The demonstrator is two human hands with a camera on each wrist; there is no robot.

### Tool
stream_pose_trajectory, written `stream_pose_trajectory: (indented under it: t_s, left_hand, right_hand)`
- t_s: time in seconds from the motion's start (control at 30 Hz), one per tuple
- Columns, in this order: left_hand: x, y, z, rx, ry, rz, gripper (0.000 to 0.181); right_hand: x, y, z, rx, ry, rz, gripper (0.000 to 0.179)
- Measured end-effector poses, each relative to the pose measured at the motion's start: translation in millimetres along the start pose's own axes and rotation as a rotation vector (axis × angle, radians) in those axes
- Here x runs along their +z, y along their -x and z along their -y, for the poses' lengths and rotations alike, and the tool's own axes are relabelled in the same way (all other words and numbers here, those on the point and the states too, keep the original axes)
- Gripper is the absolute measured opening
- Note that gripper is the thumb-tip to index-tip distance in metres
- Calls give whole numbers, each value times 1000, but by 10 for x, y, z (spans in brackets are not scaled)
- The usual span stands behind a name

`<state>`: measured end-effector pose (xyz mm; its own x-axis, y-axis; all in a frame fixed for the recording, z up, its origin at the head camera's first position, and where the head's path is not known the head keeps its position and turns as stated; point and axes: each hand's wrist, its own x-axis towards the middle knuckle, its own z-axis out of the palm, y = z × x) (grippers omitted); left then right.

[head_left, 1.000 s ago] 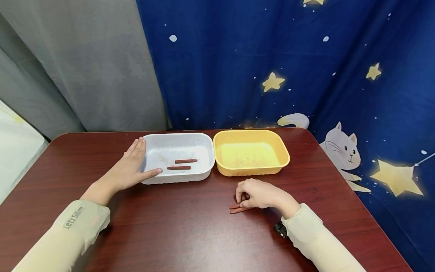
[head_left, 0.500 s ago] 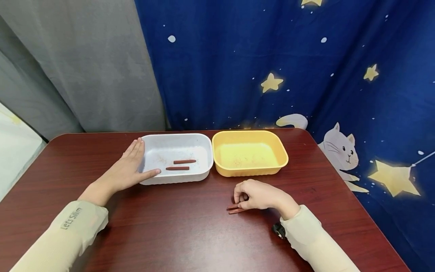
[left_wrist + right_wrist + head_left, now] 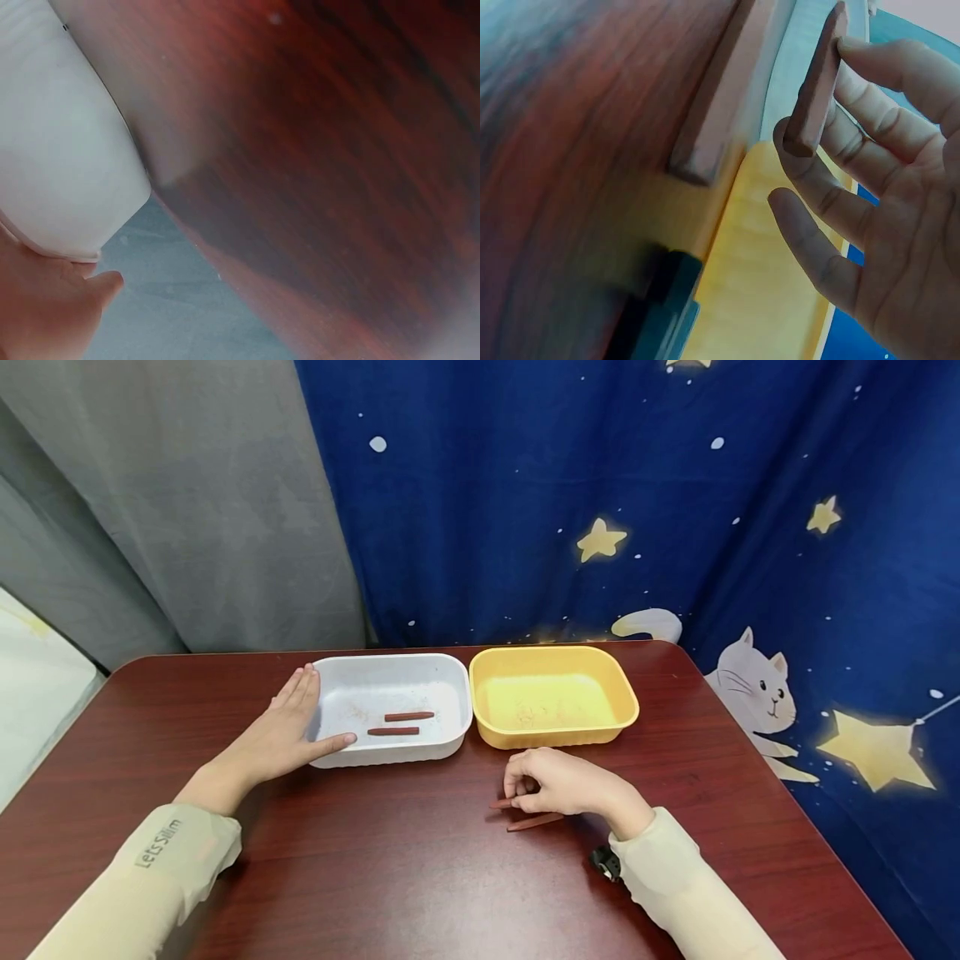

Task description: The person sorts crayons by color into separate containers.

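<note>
My left hand (image 3: 277,735) rests on the left end of a white plastic tub (image 3: 390,755), fingers straight along the rim and thumb across its front corner. Two reddish-brown sticks, an upper stick (image 3: 408,716) and a lower stick (image 3: 393,731), lie inside that tub. In front of the yellow tub (image 3: 558,739), my right hand (image 3: 562,781) pinches another reddish-brown stick (image 3: 817,82) between thumb and fingertips. This stick is faceted with a tapered end, and mostly hidden by the fingers in the head view. One more stick (image 3: 534,822) lies on the table beneath the right hand.
The two tubs stand side by side near the back edge of the dark red-brown table (image 3: 390,868). Brown crumbs dot both tub floors. Behind hang a grey curtain (image 3: 187,510) and a blue starry curtain (image 3: 487,510). A small black device (image 3: 606,863) sits at the right cuff.
My right hand has shifted slightly left and away from me with its pinched stick, separating it from the other stick, which stays on the table. The left hand holds its place.
</note>
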<state>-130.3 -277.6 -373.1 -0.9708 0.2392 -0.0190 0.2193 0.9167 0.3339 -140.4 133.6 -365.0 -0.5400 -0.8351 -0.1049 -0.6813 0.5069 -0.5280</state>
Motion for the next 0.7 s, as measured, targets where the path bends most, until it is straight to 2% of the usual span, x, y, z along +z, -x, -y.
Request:
stream_pose_trajectory:
  t_s: [0.33,0.7]
  left_hand:
    - [-15,-29,-12,13,-17,1,115]
    - [1,-15,-2,9,-18,-2,115]
  right_hand:
    - [-37,-139,63,-32,-8,-37,9]
    - [-79,-347,225,-88,21,-32,6]
